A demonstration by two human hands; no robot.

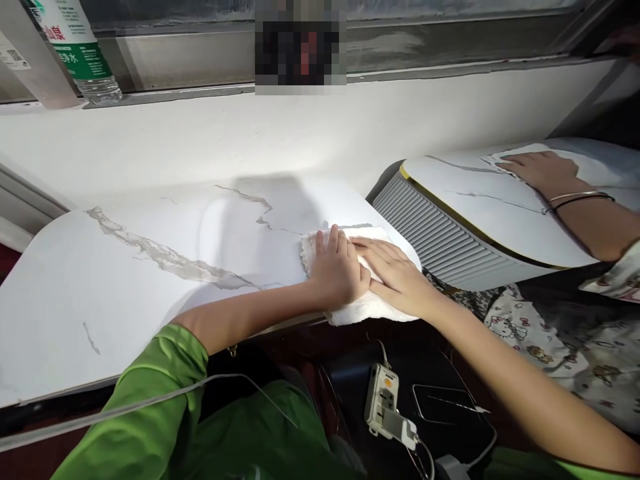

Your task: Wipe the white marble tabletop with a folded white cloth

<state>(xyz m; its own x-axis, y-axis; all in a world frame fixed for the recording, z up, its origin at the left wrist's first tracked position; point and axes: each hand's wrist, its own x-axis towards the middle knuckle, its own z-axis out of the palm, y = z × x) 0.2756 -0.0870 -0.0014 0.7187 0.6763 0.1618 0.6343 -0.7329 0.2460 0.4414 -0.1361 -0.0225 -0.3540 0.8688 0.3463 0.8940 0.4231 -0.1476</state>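
Observation:
A white cloth (373,308) lies on the white, marble-patterned tabletop (150,313), near its right end and front edge. My left hand (340,273) rests on the cloth's left part with its fingers stretched away from me. Beside it, my right hand (397,273) is flat on the cloth, fingers extended and pointing left. The two hands touch or nearly touch around the left thumb. Neither hand is wrapped round the cloth; both press on it from above. Part of the cloth is hidden under them.
At right, another person's hand (543,170) rests on a white cloth atop a second table (490,207) with ribbed sides. A plastic bottle (90,63) stands on the ledge. Below are a power strip (383,400), a phone (445,405) and cables.

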